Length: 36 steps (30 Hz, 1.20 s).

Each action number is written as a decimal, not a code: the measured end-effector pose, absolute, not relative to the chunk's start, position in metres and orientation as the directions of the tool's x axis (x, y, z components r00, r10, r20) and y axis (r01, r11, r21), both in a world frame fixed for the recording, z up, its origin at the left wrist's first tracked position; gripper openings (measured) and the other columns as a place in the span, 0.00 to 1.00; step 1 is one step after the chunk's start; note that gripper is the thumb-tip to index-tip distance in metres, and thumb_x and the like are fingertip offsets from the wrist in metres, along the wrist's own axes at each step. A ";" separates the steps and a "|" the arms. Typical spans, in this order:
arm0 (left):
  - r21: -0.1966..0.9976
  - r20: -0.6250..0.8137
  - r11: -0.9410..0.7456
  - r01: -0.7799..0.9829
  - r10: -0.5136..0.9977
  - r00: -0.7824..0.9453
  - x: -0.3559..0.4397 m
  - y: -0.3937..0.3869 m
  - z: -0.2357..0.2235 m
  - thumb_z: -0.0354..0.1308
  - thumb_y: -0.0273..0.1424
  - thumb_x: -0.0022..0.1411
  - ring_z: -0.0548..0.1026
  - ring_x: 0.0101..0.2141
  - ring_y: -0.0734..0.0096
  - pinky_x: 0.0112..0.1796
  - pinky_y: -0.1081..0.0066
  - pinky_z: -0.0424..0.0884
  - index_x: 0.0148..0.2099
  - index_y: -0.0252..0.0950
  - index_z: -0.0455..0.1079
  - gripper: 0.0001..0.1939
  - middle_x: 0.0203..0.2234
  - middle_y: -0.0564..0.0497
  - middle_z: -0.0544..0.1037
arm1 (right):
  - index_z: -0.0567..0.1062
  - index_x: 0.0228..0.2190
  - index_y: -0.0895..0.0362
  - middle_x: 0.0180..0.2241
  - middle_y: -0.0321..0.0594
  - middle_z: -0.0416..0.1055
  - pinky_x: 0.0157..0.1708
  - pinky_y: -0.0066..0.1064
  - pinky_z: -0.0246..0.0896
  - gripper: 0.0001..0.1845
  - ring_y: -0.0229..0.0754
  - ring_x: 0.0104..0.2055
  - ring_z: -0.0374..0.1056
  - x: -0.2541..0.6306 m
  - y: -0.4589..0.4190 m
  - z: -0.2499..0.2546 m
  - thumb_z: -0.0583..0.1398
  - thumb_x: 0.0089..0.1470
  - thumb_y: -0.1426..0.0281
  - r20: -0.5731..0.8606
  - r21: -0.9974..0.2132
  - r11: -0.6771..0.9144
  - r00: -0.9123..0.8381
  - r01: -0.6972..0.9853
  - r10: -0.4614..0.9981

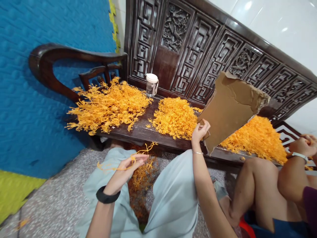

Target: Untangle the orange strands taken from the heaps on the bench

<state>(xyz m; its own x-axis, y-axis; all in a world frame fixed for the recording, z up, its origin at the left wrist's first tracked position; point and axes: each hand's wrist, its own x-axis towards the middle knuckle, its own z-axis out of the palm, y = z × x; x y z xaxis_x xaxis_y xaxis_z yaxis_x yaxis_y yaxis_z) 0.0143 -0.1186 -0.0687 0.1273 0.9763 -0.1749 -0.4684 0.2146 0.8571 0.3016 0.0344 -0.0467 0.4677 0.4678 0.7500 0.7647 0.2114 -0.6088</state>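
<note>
My left hand (128,165) is over my lap, fingers closed around a thin, branching orange plastic strand (148,148). Parts of the strand stick out past my fingertips and trail back over the wrist. Farther right, my right hand (200,130) grips the lower left edge of a brown cardboard piece (228,102), which stands tilted on the bench. Just left of that hand lies a heap of small orange pieces (174,117). A looser pile of long orange strands (111,105) covers the bench's left end.
The dark carved wooden bench (138,132) has a curved armrest (56,53). A white-lidded bottle (151,85) stands against its back. Another orange heap (257,138) lies beyond the cardboard, near a co-worker's hands (303,145). Orange strands (142,175) lie between my knees.
</note>
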 end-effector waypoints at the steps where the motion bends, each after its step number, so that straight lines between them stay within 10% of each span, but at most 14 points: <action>1: 0.835 -0.145 0.184 -0.518 0.983 0.114 0.014 -0.119 -0.069 0.61 0.25 0.47 0.70 0.42 0.60 0.42 0.72 0.66 0.36 0.30 0.73 0.10 0.39 0.39 0.73 | 0.62 0.43 0.61 0.44 0.52 0.56 0.36 0.34 0.59 0.16 0.41 0.41 0.60 0.291 0.028 -0.044 0.45 0.53 0.72 0.796 -0.561 0.275 0.417 0.781 0.440; 10: 0.527 -0.129 0.111 -0.843 0.990 0.050 0.008 -0.118 -0.068 0.50 0.47 0.53 0.69 0.42 0.48 0.36 0.50 0.68 0.42 0.37 0.68 0.22 0.39 0.41 0.74 | 0.64 0.39 0.57 0.39 0.48 0.61 0.35 0.33 0.61 0.11 0.41 0.43 0.60 0.203 0.002 -0.061 0.48 0.54 0.72 0.834 -0.406 0.670 -0.048 0.621 0.549; 19: 0.521 -0.011 -0.059 -0.851 0.997 -0.076 0.020 -0.121 -0.065 0.56 0.42 0.47 0.68 0.44 0.49 0.40 0.45 0.63 0.45 0.48 0.66 0.20 0.39 0.47 0.74 | 0.69 0.35 0.58 0.29 0.39 0.66 0.28 0.27 0.58 0.20 0.33 0.25 0.61 0.187 0.003 -0.064 0.48 0.53 0.56 0.353 -0.873 0.428 -0.302 0.235 0.886; 25: 0.947 0.300 -0.297 -0.124 0.954 0.009 0.031 -0.125 -0.053 0.61 0.27 0.43 0.58 0.52 0.53 0.54 0.57 0.43 0.40 0.40 0.73 0.17 0.45 0.46 0.71 | 0.72 0.28 0.60 0.22 0.38 0.65 0.23 0.25 0.54 0.28 0.31 0.19 0.58 0.173 0.004 -0.074 0.45 0.51 0.50 0.121 -0.986 0.163 -0.479 0.046 0.870; 31: 0.768 0.457 -0.486 0.416 0.872 0.176 0.034 -0.124 -0.060 0.57 0.27 0.49 0.49 0.56 0.55 0.53 0.54 0.30 0.52 0.47 0.63 0.26 0.53 0.52 0.62 | 0.72 0.32 0.57 0.24 0.36 0.64 0.23 0.24 0.53 0.20 0.31 0.22 0.57 0.172 0.001 -0.081 0.51 0.50 0.55 0.304 -0.920 0.363 -0.314 0.149 0.899; 36: 0.654 0.486 -0.546 0.524 0.834 0.262 0.030 -0.123 -0.067 0.55 0.28 0.51 0.47 0.57 0.54 0.54 0.52 0.34 0.55 0.45 0.59 0.27 0.56 0.50 0.56 | 0.72 0.33 0.56 0.25 0.36 0.64 0.25 0.25 0.53 0.18 0.32 0.23 0.57 0.174 0.004 -0.080 0.51 0.51 0.57 0.325 -0.918 0.370 -0.267 0.141 0.907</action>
